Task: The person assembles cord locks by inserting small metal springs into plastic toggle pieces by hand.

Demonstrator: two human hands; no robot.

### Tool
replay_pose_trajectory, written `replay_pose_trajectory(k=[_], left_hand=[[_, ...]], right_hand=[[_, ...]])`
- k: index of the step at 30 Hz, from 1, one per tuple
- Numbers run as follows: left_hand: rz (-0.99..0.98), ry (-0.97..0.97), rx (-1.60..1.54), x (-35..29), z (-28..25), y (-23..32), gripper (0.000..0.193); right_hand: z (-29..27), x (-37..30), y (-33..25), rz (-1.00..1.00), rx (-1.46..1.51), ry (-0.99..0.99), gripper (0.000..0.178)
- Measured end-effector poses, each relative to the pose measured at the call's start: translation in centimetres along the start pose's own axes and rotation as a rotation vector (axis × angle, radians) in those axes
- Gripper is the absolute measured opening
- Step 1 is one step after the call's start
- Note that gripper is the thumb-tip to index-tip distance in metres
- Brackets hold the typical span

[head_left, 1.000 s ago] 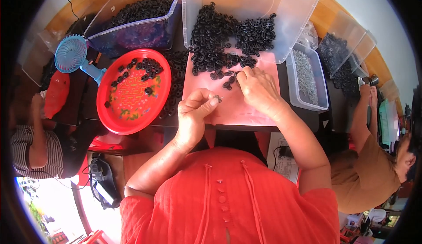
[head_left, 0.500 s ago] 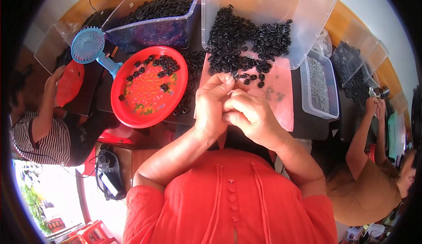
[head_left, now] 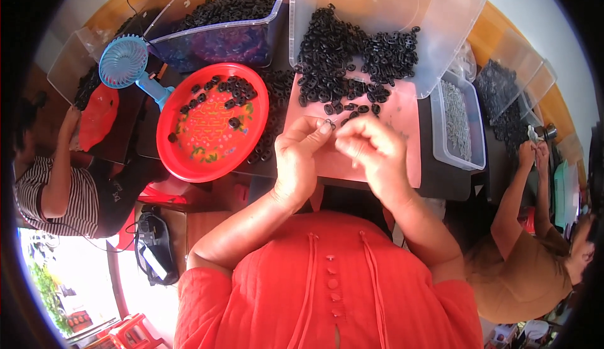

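Observation:
My left hand (head_left: 298, 160) is closed in a pinch over the pink sheet (head_left: 402, 154). Between its thumb and forefinger shows a small black oval part (head_left: 331, 124), mostly hidden by the fingertips. Just to its right, my right hand (head_left: 376, 144) has its fingers curled together; whatever they hold, if anything, is hidden. Beyond both hands a heap of black oval parts (head_left: 327, 53) spills onto the sheet from a clear plastic bin (head_left: 434, 16) lying on its side. Several loose parts lie right in front of my fingertips.
On the left a red round tray (head_left: 214, 170) carries several black parts, with a blue fan (head_left: 124, 63) beside it. A bin of black parts (head_left: 233, 12) stands behind. A clear box (head_left: 481, 151) of small silvery pieces stands right. Other people sit at both sides.
My right hand has drawn apart from my left, moving slightly right and up. The left hand keeps its pinch, a little lower. The person at left has lowered a hand.

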State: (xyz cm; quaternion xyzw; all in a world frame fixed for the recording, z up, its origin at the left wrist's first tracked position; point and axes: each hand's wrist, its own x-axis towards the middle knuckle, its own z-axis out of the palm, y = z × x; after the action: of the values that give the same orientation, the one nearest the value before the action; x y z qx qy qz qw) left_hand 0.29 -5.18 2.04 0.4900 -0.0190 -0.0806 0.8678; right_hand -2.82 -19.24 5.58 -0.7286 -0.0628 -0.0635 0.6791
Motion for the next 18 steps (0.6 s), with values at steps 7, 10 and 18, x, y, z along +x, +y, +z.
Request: replay_pose_trajectory(k=[7, 10, 18], left_hand=[[-0.021, -0.035, 0.171, 0.3, -0.5, -0.6, 0.009], [-0.035, -0.037, 0.202, 0.2, -0.3, -0.4, 0.009], [-0.028, -0.044, 0.239, 0.1, 0.0, -0.4, 0.008]], right_hand=[[-2.0, 2.6, 2.5, 0.051, 0.095, 0.023, 0.005], [-2.1, 2.6, 2.6, 0.058, 0.052, 0.01, 0.009], [-2.4, 2.7, 2.6, 0.038, 0.091, -0.001, 0.009]])
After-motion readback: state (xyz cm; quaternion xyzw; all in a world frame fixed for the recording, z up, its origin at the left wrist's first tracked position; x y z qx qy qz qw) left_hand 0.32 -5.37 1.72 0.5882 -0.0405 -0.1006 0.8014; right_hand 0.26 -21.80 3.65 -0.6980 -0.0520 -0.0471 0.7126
